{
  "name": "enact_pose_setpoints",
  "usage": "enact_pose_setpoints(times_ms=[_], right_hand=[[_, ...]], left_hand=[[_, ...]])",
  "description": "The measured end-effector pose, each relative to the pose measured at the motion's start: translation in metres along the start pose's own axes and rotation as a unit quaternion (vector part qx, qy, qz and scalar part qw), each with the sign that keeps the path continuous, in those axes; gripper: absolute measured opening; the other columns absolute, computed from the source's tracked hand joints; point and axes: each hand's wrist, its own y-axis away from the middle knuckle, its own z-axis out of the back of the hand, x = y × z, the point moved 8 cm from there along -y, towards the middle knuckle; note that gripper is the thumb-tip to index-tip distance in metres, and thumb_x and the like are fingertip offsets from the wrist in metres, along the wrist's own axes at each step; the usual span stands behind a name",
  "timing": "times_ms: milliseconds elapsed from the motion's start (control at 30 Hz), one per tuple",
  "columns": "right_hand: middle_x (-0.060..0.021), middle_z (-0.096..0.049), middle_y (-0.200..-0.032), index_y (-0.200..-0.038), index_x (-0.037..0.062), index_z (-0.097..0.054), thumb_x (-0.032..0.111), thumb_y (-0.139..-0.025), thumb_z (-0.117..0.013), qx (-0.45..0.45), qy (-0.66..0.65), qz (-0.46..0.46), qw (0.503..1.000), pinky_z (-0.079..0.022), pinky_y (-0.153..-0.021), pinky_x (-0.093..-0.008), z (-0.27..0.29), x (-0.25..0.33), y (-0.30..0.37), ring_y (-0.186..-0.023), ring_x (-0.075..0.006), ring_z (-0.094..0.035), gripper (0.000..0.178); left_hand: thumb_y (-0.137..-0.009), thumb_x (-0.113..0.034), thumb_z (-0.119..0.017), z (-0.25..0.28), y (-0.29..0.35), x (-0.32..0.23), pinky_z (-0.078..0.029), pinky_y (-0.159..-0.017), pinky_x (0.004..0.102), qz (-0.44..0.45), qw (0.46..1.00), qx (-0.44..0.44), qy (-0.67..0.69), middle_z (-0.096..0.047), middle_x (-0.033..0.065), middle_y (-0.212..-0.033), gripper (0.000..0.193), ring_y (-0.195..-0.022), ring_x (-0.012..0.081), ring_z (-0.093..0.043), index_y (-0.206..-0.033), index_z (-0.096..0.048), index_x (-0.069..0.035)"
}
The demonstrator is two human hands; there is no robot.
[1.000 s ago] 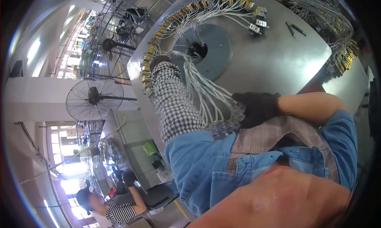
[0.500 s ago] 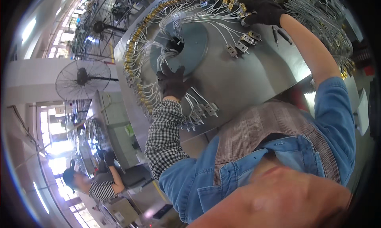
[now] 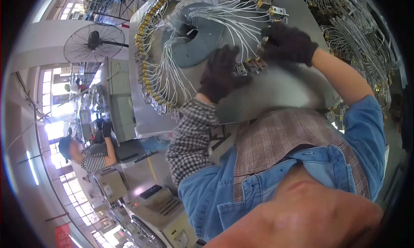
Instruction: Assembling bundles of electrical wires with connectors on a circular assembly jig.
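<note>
Small box-shaped metal parts [image 3: 252,65] with brass-coloured bits, on thin white wires [image 3: 237,25], lie on the metal table. More of them form a curved row [image 3: 143,73] along the table's far left edge. My left hand [image 3: 219,75], in a dark glove and blurred by motion, is beside the nearest parts with its thumb apart from its fingers. My right hand [image 3: 288,45], also in a dark glove, has its fingers closed around a small metal part at the wire ends, mostly hidden by the glove. A metal part [image 3: 277,13] lies just beyond this hand.
A round grey disc [image 3: 198,53] with a central hole sits on the metal table [image 3: 276,90] under the wires. Thick bundles of grey wire [image 3: 362,36] hang at the right. Leftward are a black fan [image 3: 94,40] and a co-worker in a striped shirt [image 3: 95,161].
My left hand has moved right, away from the left wires, toward the parts in the middle. My right hand has come nearer. The table's wires and disc appear shifted upward in view.
</note>
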Motion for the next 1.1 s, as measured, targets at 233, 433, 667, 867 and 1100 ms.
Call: enact_pose_setpoints(times_ms=[233,433,667,867,1100], right_hand=[[-0.0156,-0.059,-0.132,-0.138,0.0122,-0.051,0.032,-0.085,-0.069,-0.017,0.012,0.072,0.997,-0.051,-0.097,-0.0422,-0.024,-0.009,0.006,-0.117,-0.0327,-0.060,0.059],[-0.0158,-0.056,-0.135,-0.140,0.0121,-0.048,0.024,-0.085,-0.069,-0.096,-0.126,0.054,0.986,-0.047,-0.102,-0.0424,-0.004,-0.013,0.007,-0.124,-0.0336,-0.055,0.061],[-0.0138,-0.056,-0.135,-0.132,0.0132,-0.056,0.021,-0.083,-0.071,-0.062,0.080,0.143,0.984,-0.045,-0.105,-0.0455,-0.023,0.031,0.014,-0.125,-0.0342,-0.054,0.052],[-0.0079,-0.063,-0.125,-0.130,0.0169,-0.058,0.010,-0.095,-0.059,-0.120,0.119,0.079,0.982,-0.053,-0.091,-0.0374,0.020,-0.003,0.000,-0.101,-0.0242,-0.066,0.036],[-0.0098,-0.064,-0.124,-0.123,0.0170,-0.062,0.012,-0.093,-0.057,-0.099,-0.002,0.021,0.995,-0.052,-0.092,-0.0431,-0.002,-0.001,0.023,-0.109,-0.0336,-0.063,0.031]], left_hand=[[-0.070,-0.054,-0.073,-0.029,-0.018,-0.032,-0.039,-0.104,0.0453,0.132,0.989,0.059,-0.035,-0.065,0.0107,-0.119,0.065,-0.115,0.0343,-0.053,-0.121,-0.065,-0.013],[-0.070,-0.049,-0.076,-0.012,0.009,-0.020,-0.044,-0.095,0.0493,0.106,0.994,0.008,-0.022,-0.067,0.0114,-0.098,0.058,-0.106,0.0361,-0.056,-0.114,-0.067,-0.012],[-0.066,-0.043,-0.077,-0.017,0.002,-0.035,-0.038,-0.101,0.0540,0.088,0.994,-0.055,-0.031,-0.067,0.0134,-0.100,0.059,-0.111,0.0405,-0.053,-0.117,-0.066,-0.015],[-0.066,-0.042,-0.077,-0.013,0.017,-0.027,-0.038,-0.101,0.0547,0.078,0.995,-0.051,-0.025,-0.066,0.0140,-0.100,0.059,-0.108,0.0406,-0.053,-0.117,-0.066,-0.015],[-0.068,-0.036,-0.077,0.001,0.034,-0.022,-0.041,-0.101,0.0520,0.034,0.997,-0.066,0.013,-0.063,0.0166,-0.098,0.057,-0.102,0.0398,-0.056,-0.117,-0.064,-0.010]])
